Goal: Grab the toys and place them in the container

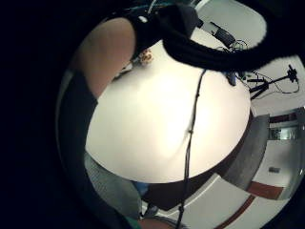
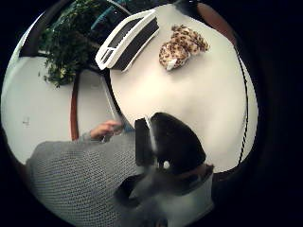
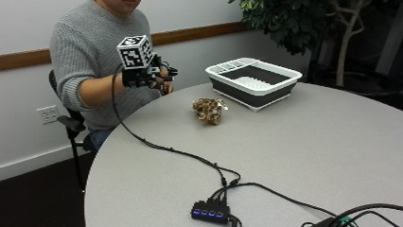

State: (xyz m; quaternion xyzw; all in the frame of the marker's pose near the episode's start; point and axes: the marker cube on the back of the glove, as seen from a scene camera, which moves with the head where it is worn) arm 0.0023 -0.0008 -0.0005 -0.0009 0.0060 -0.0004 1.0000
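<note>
One spotted plush toy [image 3: 208, 110] lies on the bench [image 3: 302, 151], centre frame, just beside one container [image 3: 254, 82] at upper right. Gloved right hand [image 3: 150, 75], upper left, is raised; grasp undeterminable.

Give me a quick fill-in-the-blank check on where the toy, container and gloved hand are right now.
1. The spotted plush toy lies on the ____, not in the container.
2. The right hand is raised above the table's edge and holds ____.
3. The container's walls are dark and its rim is ____.
4. The toy lies between the container and the ____.

Missing words: table; nothing; white; person
</note>
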